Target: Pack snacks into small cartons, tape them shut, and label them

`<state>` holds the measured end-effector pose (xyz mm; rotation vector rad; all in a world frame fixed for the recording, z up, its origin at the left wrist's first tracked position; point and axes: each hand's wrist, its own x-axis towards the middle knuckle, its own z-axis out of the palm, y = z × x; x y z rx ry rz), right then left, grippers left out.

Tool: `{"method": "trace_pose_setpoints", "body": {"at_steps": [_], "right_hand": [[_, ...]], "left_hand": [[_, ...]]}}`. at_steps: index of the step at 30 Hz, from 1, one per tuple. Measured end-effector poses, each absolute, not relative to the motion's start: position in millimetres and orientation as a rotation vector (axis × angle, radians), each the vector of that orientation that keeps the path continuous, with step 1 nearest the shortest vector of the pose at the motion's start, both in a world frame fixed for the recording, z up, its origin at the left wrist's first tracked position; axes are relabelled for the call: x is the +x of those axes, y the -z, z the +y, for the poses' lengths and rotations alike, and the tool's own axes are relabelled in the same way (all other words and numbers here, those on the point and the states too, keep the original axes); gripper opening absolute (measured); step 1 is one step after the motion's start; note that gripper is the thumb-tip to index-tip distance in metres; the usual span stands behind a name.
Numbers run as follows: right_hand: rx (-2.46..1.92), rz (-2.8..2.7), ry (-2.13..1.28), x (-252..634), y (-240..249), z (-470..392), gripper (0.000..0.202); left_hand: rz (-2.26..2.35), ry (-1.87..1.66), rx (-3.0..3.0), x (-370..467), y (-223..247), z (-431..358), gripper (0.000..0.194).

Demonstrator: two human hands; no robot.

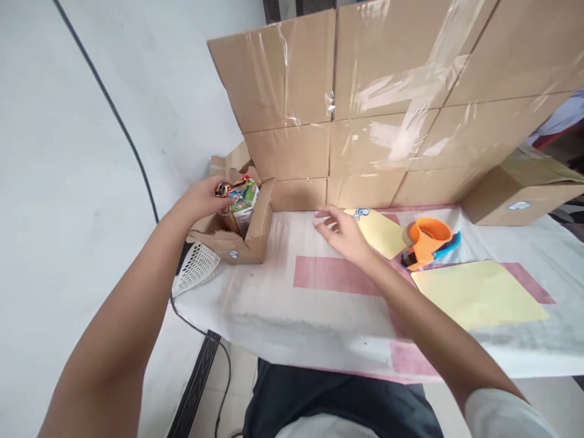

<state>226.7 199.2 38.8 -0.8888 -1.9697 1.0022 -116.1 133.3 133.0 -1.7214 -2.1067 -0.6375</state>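
The left grip (207, 198) sits over the near left side of an open-topped brown cardboard box (249, 250), its fingers touching a shiny red-and-yellow foil packet (222, 190) inside; I can't make out whether they pinch it or merely rest on it. Just right of those fingertips, in the same box, stands a green-and-white printed packet (246, 201), its long axis seeming to rise from the box with the top leaning a little right and away. That is the relation that matters: both packets lie at or immediately right of the left grip, which is clearly the nearer hand. Below the left grip, by the near left corner of the box, is a white perforated plastic basket (197, 267), only partly visible. The right grip (342, 234) is well apart to the right of the box, released and empty, its fingers loosely bent above the white-and-pink cloth-covered tabletop (319, 316). Just right of its fingers lies a pale yellow flat sheet (383, 234), partly covered by that hand; farther right come an orange plastic ring-shaped tool with a blue part (426, 243), perhaps a tape dispenser, and a larger plain yellow sheet (483, 295). Beyond both grips rises a tall taped cardboard panel (292, 79), with a second brown cardboard box (520, 194) far to the right.
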Motion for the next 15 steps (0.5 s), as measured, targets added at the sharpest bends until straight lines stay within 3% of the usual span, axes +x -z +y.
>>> {"method": "trace_pose_setpoints", "body": {"at_steps": [2, 4, 9, 15], "right_hand": [[-0.692, -2.066, -1.013, 187.7, -40.1, 193.8, 0.076], [-0.485, -2.241, -0.906, 158.1, -40.8, 186.9, 0.083], [-0.305, -2.472, -0.683, 121.2, -25.9, 179.9, 0.056], [-0.195, -2.412, -0.397, 114.8, -6.9, 191.8, 0.033]], "left_hand": [[-2.176, 0.638, -1.765, -116.7, -142.7, 133.2, 0.079], [-2.235, 0.679, -1.748, -120.8, -154.6, 127.6, 0.079], [-2.6, 0.538, -1.749, -136.6, -177.1, 136.9, 0.074], [-2.863, 0.144, -1.875, -130.4, -145.6, 179.2, 0.015]]}}
